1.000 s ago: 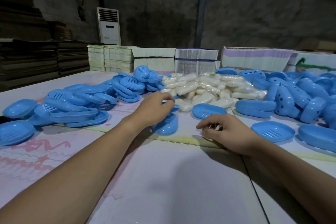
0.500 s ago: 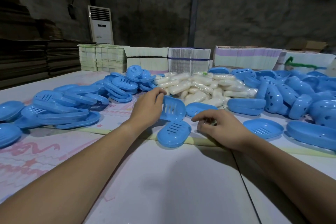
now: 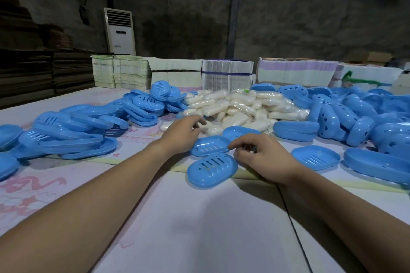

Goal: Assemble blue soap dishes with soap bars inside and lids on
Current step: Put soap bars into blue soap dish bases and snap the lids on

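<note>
So my left hand (image 3: pixel 182 134) is reaching into the edge of the soap pile (image 3: pixel 239 106), fingers curled over a bar but I can't tell if it's actually gripped. Right hand (image 3: pixel 264 157) is loosely curled next to the two blue trays (image 3: pixel 210 145) on the worktop (image 3: pixel 199 228); whether it holds anything is unclear. Best bet: grab one wrapped bar cleanly and drop it flat in the nearer tray (image 3: pixel 211 169). Half a second ago the left hand was tipping a tray up; now that tray lies flat.
</note>
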Available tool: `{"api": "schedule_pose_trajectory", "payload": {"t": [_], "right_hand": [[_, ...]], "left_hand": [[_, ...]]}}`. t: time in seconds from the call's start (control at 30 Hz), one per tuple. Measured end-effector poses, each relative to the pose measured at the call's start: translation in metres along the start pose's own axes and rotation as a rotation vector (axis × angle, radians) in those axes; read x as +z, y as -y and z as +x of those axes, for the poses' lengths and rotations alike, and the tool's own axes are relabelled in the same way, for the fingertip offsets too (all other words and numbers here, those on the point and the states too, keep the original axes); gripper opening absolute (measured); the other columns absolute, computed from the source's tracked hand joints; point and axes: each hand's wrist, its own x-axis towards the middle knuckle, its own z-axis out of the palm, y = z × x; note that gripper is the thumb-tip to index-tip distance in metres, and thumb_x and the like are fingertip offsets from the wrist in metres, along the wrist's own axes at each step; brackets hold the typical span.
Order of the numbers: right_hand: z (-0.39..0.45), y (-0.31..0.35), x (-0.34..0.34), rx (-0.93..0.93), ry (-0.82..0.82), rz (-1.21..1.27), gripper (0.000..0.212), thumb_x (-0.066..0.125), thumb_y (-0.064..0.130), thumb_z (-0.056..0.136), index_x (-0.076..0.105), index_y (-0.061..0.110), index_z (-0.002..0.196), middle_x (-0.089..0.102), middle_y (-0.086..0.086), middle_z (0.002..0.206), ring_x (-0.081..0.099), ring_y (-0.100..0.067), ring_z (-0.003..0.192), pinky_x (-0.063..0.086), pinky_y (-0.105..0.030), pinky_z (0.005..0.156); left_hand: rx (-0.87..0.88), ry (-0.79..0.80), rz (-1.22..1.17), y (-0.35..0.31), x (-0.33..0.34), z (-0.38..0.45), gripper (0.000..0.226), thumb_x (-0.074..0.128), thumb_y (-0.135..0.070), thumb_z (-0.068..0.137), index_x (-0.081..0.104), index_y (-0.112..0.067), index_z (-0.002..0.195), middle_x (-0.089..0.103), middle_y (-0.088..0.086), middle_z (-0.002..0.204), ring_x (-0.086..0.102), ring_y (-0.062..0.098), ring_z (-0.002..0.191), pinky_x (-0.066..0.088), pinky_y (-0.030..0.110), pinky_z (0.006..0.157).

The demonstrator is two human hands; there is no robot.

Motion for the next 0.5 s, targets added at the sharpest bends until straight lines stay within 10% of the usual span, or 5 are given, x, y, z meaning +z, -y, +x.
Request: {"api": "schedule_pose_trajectory", "payload": {"t": [0.5], "right_hand": [[-0.001,0.000,-0.001,-0.028,0.015,0.000,0.024,0.063,0.017,0.086,0.067,0.039,0.089,0.063,0.019,0.081,0.057,-0.003,0.080,0.042,-0.010,0.072]], "left_hand": [[0.181,0.417,0.843,-0.042,0.006,0.063,0.058,0.058,-0.020,0.096,0.041,-0.039,0.149,0.050,-0.002,0.143,0.042,0.029,0.128,0.042,0.042,0.094]]}}
